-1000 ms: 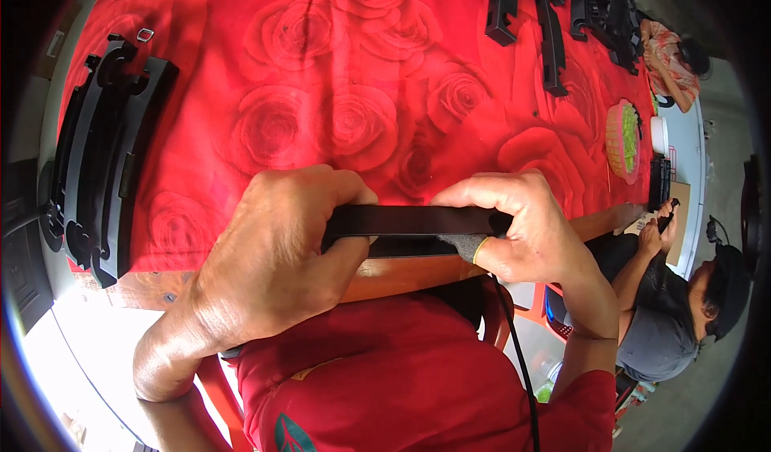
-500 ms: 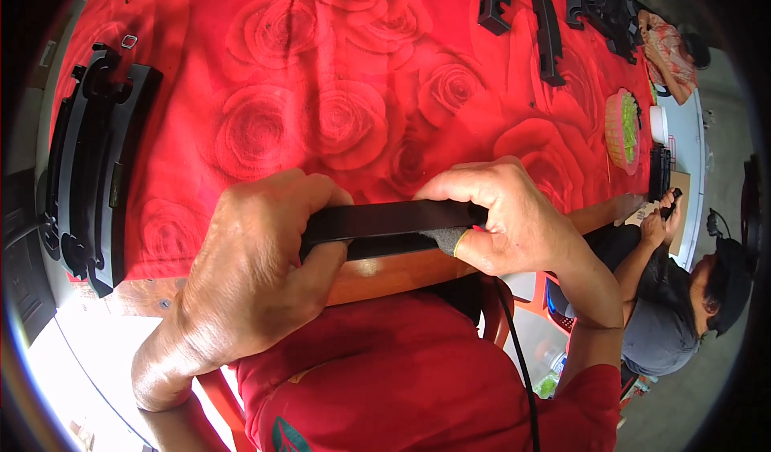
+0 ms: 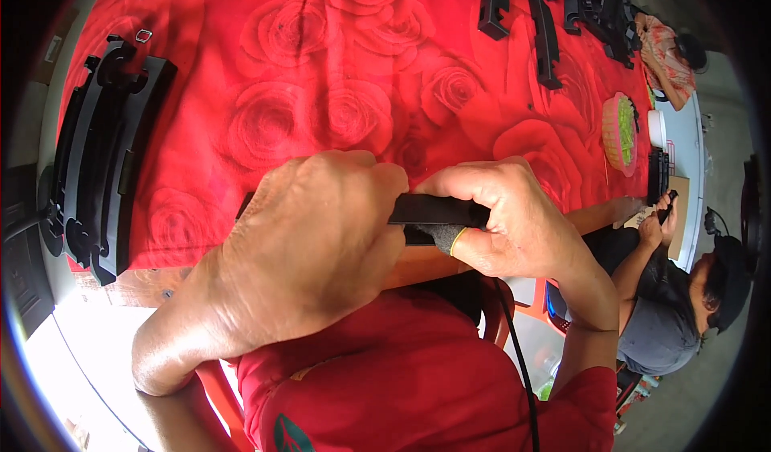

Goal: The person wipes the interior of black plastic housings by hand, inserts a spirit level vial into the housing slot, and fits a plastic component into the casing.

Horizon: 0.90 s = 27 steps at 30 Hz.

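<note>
Hands (image 3: 321,243) (image 3: 518,219): I count two, both clamped on one black bar (image 3: 438,209) over the near edge of the table (image 3: 426,269) | one silver loop (image 3: 144,36), far left | one pink basket (image 3: 611,134), right | two other people (image 3: 662,335) (image 3: 668,54), right

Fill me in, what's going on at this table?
A person has a long black part between both hands at the table's near edge. The left grip wraps over it, hiding much of it; the right grip holds its right end, with a grey cover on the thumb. Curved black parts lie to the left on the red tablecloth. Another person sits at right.
</note>
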Available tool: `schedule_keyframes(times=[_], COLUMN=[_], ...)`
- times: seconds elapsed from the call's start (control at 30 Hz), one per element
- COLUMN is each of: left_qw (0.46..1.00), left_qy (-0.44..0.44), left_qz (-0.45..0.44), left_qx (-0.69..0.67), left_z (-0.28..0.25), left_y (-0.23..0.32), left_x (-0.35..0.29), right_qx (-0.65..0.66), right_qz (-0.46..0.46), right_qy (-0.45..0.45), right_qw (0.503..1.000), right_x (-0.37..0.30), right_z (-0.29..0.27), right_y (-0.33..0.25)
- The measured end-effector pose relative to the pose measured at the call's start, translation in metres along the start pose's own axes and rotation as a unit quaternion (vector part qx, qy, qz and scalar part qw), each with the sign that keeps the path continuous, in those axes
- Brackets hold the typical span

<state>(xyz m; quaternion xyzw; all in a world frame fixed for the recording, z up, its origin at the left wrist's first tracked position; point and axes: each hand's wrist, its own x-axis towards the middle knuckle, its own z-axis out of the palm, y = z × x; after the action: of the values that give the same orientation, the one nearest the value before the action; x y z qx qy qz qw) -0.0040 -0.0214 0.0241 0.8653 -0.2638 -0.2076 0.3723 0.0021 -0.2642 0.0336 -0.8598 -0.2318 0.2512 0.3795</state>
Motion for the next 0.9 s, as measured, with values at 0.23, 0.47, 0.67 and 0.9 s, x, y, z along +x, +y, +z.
schedule_keyframes(times=[0.23,0.47,0.67,0.9], left_qw=[0.990,0.984,0.984,0.982], left_qy=[-0.017,0.002,0.024,0.010], left_qz=[-0.045,-0.048,-0.039,-0.076], left_qx=[-0.132,-0.173,-0.170,-0.170], left_z=[0.005,0.012,0.017,0.016], left_y=[-0.004,-0.009,-0.009,-0.005], left_x=[0.008,0.013,0.015,0.015], right_qx=[0.038,0.005,0.028,0.025], right_qz=[0.023,-0.008,-0.018,-0.024], right_qy=[-0.009,-0.014,-0.027,-0.034], right_qw=[0.999,1.000,0.999,0.999], right_x=[0.000,0.004,0.007,0.009], right_z=[-0.002,-0.005,-0.006,-0.005], right_y=[-0.001,0.009,0.016,0.018])
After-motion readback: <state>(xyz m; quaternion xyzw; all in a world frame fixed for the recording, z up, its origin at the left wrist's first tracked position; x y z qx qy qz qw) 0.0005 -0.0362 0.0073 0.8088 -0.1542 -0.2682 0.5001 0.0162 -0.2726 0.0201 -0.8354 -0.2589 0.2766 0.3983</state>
